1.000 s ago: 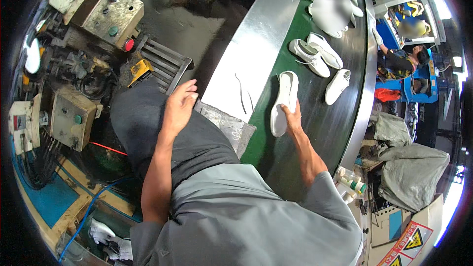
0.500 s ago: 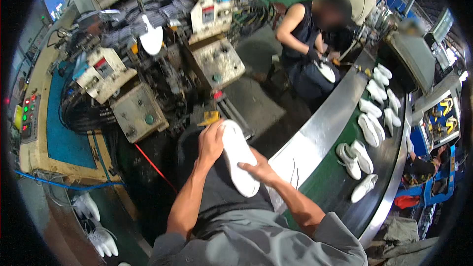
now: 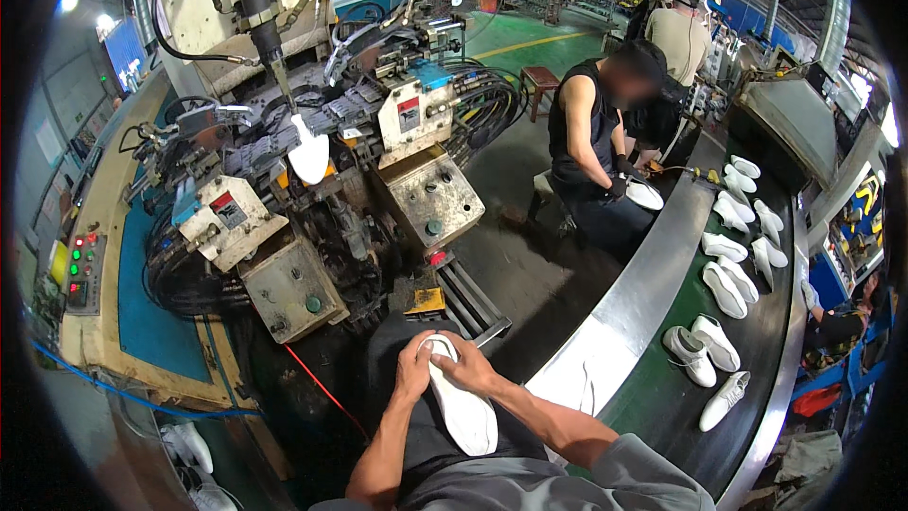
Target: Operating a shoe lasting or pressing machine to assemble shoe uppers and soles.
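Observation:
A white shoe [image 3: 463,414] lies lengthwise over my lap, its broad, pale underside seemingly turned up. My left hand [image 3: 412,369] wraps round the far end from the left. From the other side my right hand [image 3: 467,367] grips the same end, and both thumbs press close together near its tip. The shoe's near end points toward my body. Just beyond my hands is a yellow metal piece [image 3: 427,301] on the machine [image 3: 355,227]. A white shoe-shaped form [image 3: 309,160] hangs from the machine's rod.
On my right runs a green conveyor belt [image 3: 643,397] bearing several white shoes [image 3: 726,289], bordered by a metal ledge [image 3: 605,322]. A co-worker [image 3: 591,132] sits ahead, handling another white shoe [image 3: 645,195]. More shoes [image 3: 187,445] lie low at left. A red cord [image 3: 323,386] stretches beside my legs.
My right hand has moved from the shoe's near right side up to its far end, joining the left. The view has tilted up, showing more of the machine and floor.

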A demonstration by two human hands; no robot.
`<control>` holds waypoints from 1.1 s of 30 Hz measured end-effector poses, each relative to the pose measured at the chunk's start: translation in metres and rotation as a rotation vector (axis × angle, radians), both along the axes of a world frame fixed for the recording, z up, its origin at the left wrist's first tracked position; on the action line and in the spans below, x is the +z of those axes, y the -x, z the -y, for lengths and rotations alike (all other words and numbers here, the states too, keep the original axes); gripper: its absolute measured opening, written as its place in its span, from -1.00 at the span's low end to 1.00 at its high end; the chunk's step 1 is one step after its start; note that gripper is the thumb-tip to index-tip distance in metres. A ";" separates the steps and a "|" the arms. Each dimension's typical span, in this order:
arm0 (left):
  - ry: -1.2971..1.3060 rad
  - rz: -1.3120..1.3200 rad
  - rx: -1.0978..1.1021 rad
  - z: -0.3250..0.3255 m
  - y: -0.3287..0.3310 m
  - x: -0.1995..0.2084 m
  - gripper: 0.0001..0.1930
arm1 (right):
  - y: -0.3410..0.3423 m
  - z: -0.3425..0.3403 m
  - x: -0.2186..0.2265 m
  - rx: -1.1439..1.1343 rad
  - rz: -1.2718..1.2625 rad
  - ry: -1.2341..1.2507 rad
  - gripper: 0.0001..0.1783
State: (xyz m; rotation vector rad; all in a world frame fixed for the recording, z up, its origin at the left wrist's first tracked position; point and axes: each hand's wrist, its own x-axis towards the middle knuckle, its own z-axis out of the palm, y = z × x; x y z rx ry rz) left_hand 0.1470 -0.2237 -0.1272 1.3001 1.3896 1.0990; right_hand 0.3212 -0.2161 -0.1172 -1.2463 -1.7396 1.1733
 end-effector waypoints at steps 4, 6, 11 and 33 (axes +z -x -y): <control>-0.020 -0.026 0.024 0.002 -0.001 -0.012 -0.67 | 0.001 0.005 0.009 -0.025 -0.021 0.132 -0.29; -0.073 -0.109 0.039 0.003 -0.001 -0.017 -0.68 | -0.001 0.007 0.020 0.018 -0.057 0.178 -0.30; -0.264 -0.294 -0.092 -0.004 0.006 0.005 -0.69 | -0.011 0.010 0.023 -0.028 -0.025 0.156 -0.22; 0.114 -0.343 -0.026 -0.033 0.049 -0.023 -0.66 | -0.047 0.104 0.073 0.295 0.656 -0.174 -0.22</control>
